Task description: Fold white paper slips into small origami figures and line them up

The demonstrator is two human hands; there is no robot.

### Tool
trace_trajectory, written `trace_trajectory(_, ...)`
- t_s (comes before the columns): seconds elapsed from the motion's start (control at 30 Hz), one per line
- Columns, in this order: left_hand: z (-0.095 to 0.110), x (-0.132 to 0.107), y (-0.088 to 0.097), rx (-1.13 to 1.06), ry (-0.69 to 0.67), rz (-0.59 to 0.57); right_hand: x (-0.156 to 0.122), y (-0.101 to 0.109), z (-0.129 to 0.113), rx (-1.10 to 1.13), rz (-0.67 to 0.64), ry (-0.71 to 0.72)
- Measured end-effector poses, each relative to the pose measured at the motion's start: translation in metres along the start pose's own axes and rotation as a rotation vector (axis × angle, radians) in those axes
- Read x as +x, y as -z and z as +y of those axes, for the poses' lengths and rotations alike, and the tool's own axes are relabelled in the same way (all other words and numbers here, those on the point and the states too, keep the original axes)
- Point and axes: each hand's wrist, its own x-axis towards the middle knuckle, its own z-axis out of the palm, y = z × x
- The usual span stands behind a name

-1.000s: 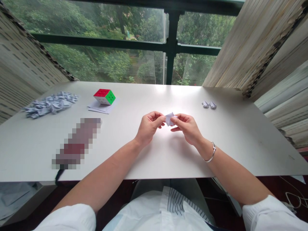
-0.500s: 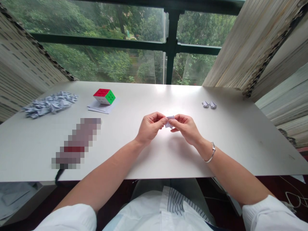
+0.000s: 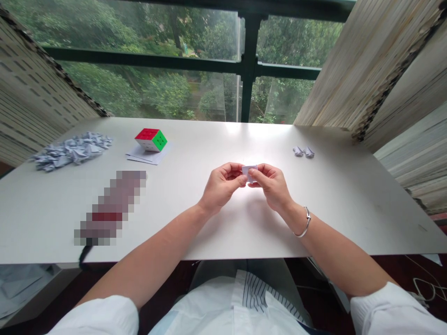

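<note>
Folded white paper piece (image 3: 250, 170): long axis crosswise, tightly pinched between left hand (image 3: 222, 184) and right hand (image 3: 271, 185), nearer the right, mid-tabletop (image 3: 335, 218).

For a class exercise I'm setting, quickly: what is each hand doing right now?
Left hand: closed, fingers pinching a small folded paper.
Right hand: closed, fingers pinching the same paper.

White table (image 3: 342, 218) carries folded-paper heap (image 3: 71, 151); Rubik's cube (image 3: 151, 139) on paper sheets (image 3: 139, 157)
</note>
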Motion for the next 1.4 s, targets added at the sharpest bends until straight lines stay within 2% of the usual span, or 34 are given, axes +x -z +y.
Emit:
trace_trajectory(0.27, 0.000, 0.001, -0.002, -0.056, 0.054, 0.025, 0.000, 0.000, 0.003, 0.006, 0.064, -0.009)
trace_trajectory(0.43, -0.002, 0.005, 0.003, 0.011, 0.010, 0.093, -0.001, 0.003, 0.002, -0.100, -0.046, -0.004)
trace_trajectory(0.5, 0.000, 0.007, 0.005, 0.031, 0.016, 0.111, 0.000, 0.006, 0.001, -0.169, -0.041, 0.061)
trace_trajectory(0.63, 0.006, 0.007, 0.007, -0.006, 0.070, 0.103, 0.002, 0.014, 0.000, -0.351, -0.023, 0.306)
trace_trajectory(0.8, 0.009, 0.005, 0.006, -0.019, 0.121, 0.089, 0.000, 0.019, -0.003, -0.577, -0.125, 0.541)
trace_trajectory(1.03, 0.008, 0.005, 0.006, -0.023, 0.120, 0.086, 0.000, 0.023, -0.003, -0.695, -0.202, 0.623)
trace_trajectory(1.4, 0.003, 0.006, 0.008, 0.001, 0.148, 0.075, 0.007, 0.029, 0.003, -0.757, -0.273, 0.768)
